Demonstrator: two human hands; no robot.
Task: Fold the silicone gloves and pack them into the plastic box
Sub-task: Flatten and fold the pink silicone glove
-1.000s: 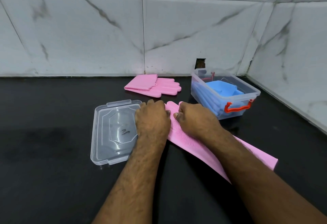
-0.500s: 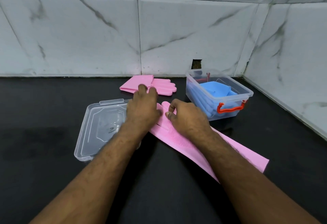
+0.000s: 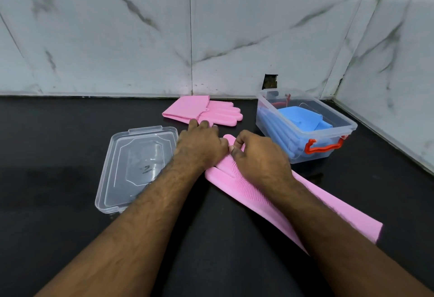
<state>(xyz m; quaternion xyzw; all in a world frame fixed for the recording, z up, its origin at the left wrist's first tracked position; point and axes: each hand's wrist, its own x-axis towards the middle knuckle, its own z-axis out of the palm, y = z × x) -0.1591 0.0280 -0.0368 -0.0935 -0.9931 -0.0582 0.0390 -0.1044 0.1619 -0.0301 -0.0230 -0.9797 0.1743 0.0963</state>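
Head view: on the black worktop I see both hands on a long pink silicone glove. My right hand pinches its fingertip end; my left hand presses beside, its grip hidden. A folded pink glove lies behind, a clear lid left, and the plastic box holding blue gloves right.

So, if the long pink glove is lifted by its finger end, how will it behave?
The long pink glove lies flat and limp, so it would probably droop. Its bristled palm likely grips rather than slips. Both hands, left and right, work on it.
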